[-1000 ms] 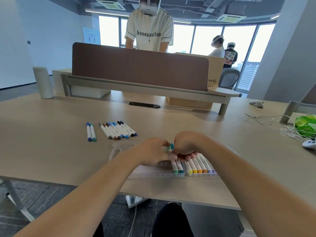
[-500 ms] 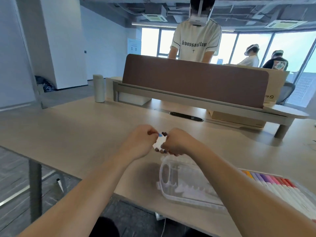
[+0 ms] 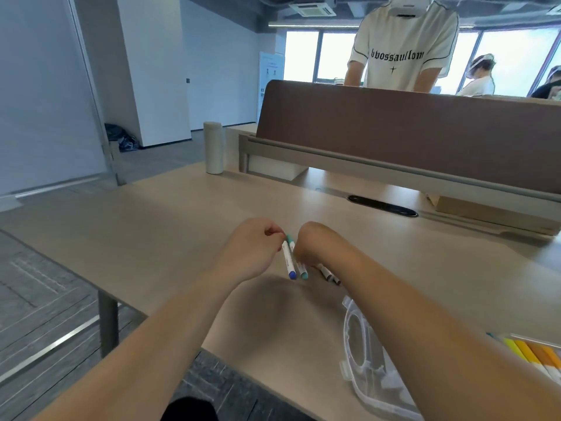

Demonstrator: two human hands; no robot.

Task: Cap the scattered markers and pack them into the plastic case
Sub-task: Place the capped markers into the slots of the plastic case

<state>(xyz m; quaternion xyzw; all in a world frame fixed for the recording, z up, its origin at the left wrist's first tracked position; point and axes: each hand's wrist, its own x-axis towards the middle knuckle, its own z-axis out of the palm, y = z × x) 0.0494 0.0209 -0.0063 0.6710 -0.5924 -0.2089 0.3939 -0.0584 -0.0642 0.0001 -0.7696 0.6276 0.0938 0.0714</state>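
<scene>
My left hand (image 3: 253, 249) pinches the far end of a white marker with a blue cap (image 3: 288, 261). Right beside it, my right hand (image 3: 315, 243) curls over a white marker with a green cap (image 3: 300, 268); the two markers lie side by side between my hands. Under my right wrist, two brown-capped markers (image 3: 328, 273) lie on the table, partly hidden. The clear plastic case (image 3: 362, 354) lies open near the table's front edge. Its right part holds a row of yellow and orange markers (image 3: 529, 357).
A brown desk divider (image 3: 409, 132) runs across the back, with a person in a white T-shirt standing behind it. A pale cylinder (image 3: 214, 147) stands at the far left of the table. A black cable slot (image 3: 382, 205) sits behind my hands.
My hands left the case and went to the loose markers on the left. My head turned left, so the case now sits at the lower right.
</scene>
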